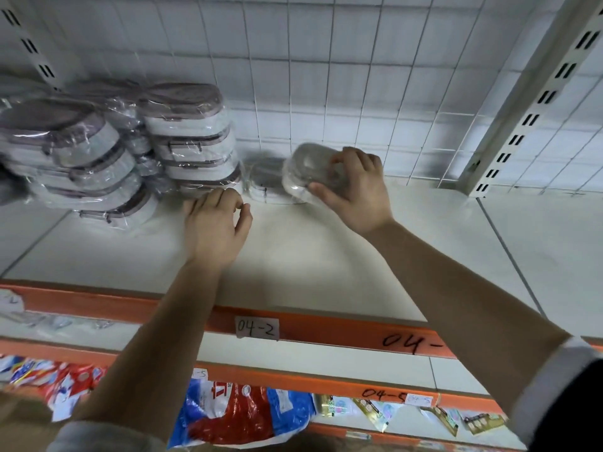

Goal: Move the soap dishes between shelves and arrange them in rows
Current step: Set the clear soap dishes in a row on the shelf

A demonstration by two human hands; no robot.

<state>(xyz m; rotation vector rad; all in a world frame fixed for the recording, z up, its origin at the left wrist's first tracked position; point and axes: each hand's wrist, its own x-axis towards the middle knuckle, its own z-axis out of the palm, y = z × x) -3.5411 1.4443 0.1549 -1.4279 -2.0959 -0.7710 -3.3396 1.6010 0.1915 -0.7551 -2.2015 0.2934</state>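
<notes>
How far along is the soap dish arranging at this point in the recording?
Done: soap dish stacks stand on the shelf at left, with a single dish set beside them. In hand: the right hand grips another dish, tilted, by that one; the left hand holds nothing. Left: the new row counts only these two, so most placing seems ahead.

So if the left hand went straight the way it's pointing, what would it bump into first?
Probably the lowest dish in the stack of wrapped soap dishes, which is just ahead of the left hand. The two look nearly touching, though depth is hard to judge.
</notes>
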